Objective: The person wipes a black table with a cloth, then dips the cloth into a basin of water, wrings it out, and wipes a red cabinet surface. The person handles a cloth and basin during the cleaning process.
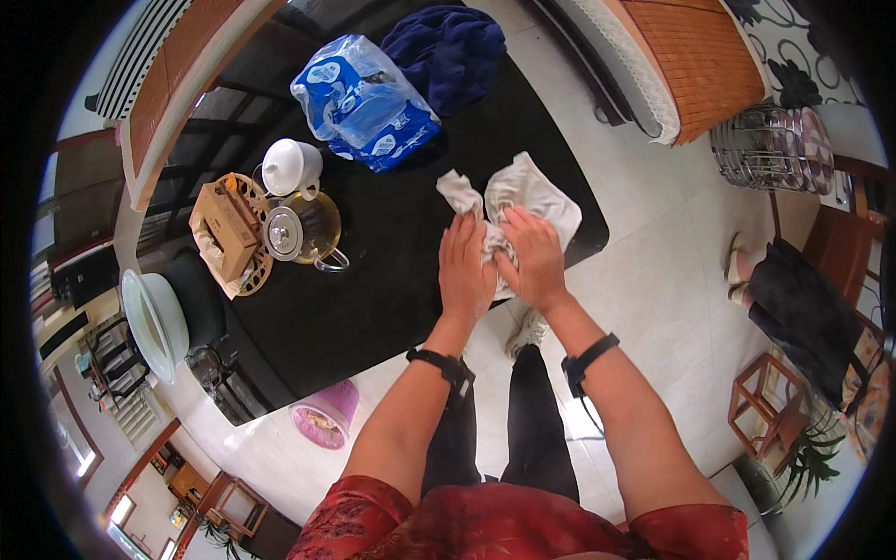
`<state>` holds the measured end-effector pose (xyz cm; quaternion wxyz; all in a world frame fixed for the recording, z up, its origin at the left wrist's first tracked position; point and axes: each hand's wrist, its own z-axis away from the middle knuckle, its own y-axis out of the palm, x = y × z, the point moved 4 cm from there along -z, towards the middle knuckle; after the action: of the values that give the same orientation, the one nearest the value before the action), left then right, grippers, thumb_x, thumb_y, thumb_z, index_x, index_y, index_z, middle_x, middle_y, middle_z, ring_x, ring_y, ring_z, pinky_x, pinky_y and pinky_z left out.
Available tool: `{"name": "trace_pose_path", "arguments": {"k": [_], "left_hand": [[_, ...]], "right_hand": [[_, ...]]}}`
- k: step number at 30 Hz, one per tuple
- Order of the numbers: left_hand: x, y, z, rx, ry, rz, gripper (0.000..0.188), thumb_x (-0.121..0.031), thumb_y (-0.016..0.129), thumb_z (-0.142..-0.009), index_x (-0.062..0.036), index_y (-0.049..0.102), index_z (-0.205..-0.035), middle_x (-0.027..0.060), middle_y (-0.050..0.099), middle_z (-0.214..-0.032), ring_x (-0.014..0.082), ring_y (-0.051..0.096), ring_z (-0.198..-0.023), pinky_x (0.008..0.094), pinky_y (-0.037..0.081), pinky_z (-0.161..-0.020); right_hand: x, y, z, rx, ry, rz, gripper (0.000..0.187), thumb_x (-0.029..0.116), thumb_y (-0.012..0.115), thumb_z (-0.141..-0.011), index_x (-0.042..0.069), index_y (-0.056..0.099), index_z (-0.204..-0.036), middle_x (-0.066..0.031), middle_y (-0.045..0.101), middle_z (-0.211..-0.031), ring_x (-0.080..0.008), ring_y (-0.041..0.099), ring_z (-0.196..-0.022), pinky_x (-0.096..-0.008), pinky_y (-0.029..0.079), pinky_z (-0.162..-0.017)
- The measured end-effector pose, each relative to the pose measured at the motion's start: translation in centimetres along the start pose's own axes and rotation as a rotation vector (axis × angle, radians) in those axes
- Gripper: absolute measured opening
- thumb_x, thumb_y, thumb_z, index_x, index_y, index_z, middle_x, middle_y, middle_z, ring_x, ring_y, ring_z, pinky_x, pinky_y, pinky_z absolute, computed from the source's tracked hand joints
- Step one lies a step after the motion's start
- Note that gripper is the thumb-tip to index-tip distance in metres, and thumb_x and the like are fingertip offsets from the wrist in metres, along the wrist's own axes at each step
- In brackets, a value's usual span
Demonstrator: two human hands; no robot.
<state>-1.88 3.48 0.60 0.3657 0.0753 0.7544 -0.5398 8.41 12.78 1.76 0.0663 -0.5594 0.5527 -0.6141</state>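
Black tabletop (387,238) reaches leftward; near its edge, both hands' (469,280) (539,266) part-curled fingers (459,241) hold cloth (546,194).

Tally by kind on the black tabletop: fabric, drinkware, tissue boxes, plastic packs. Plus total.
Fabric: 2 (white cloth, navy bundle)
Drinkware: 2 (white cup, glass teapot)
Tissue boxes: 1 (brown box)
Plastic packs: 1 (blue pack)
Total: 6

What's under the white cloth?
Black tabletop shows beside the white cloth, on which the left hand and right hand rest; whatever lies directly beneath it is covered.
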Motion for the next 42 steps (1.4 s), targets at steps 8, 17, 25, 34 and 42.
{"name": "trace_pose_path", "arguments": {"k": [8, 17, 25, 34, 42], "left_hand": [[-0.1, -0.5, -1.9, -0.061, 0.019, -0.037, 0.047, -0.008, 0.054, -0.082, -0.001, 0.049, -0.129, 0.0181, 0.045, -0.142, 0.0382, 0.038, -0.135, 0.0519, 0.028, -0.113], [1.4, 1.7, -13.8, -0.245, -0.032, -0.047, 0.047, -0.009, 0.053, -0.083, -0.0018, 0.05, -0.129, 0.0177, 0.049, -0.138, 0.0356, 0.044, -0.128, 0.0436, 0.031, -0.111], [1.3, 1.2, -14.2, -0.218, -0.075, -0.058, 0.047, -0.016, 0.054, -0.083, -0.0042, 0.051, -0.129, 0.0163, 0.05, -0.136, 0.0356, 0.045, -0.125, 0.0447, 0.033, -0.107], [0.8, 0.4, -14.0, -0.202, -0.088, -0.08, 0.048, -0.016, 0.054, -0.081, -0.0038, 0.052, -0.128, 0.0169, 0.049, -0.137, 0.0364, 0.047, -0.125, 0.0461, 0.035, -0.107], [1.1, 0.4, -14.2, -0.2, -0.123, -0.037, 0.053, -0.014, 0.06, -0.076, -0.0047, 0.052, -0.128, 0.0145, 0.049, -0.14, 0.0336, 0.046, -0.128, 0.0458, 0.034, -0.109]], "right_hand": [[-0.1, -0.7, -3.5, 0.043, -0.036, 0.004, 0.042, 0.018, 0.068, -0.077, 0.003, 0.059, -0.115, -0.0134, 0.056, -0.134, -0.0312, 0.048, -0.129, -0.0464, 0.034, -0.106], [-6.5, 0.1, -15.7, -0.051, -0.184, 0.135, 0.034, 0.026, 0.065, -0.081, 0.008, 0.062, -0.11, -0.0106, 0.061, -0.127, -0.0271, 0.051, -0.126, -0.0426, 0.034, -0.107], [-6.5, -0.2, -16.4, -0.024, -0.24, 0.065, 0.035, 0.022, 0.068, -0.078, 0.007, 0.062, -0.11, -0.0109, 0.061, -0.126, -0.0286, 0.053, -0.123, -0.0437, 0.037, -0.105], [-6.3, -0.6, -16.3, 0.057, -0.19, 0.045, 0.035, 0.022, 0.067, -0.077, 0.006, 0.063, -0.108, -0.0125, 0.06, -0.129, -0.0307, 0.052, -0.125, -0.0454, 0.036, -0.106], [-6.3, -0.2, -17.0, 0.099, -0.184, 0.04, 0.038, 0.02, 0.068, -0.076, 0.006, 0.063, -0.112, -0.0135, 0.058, -0.131, -0.0321, 0.05, -0.127, -0.0476, 0.033, -0.107]]}}
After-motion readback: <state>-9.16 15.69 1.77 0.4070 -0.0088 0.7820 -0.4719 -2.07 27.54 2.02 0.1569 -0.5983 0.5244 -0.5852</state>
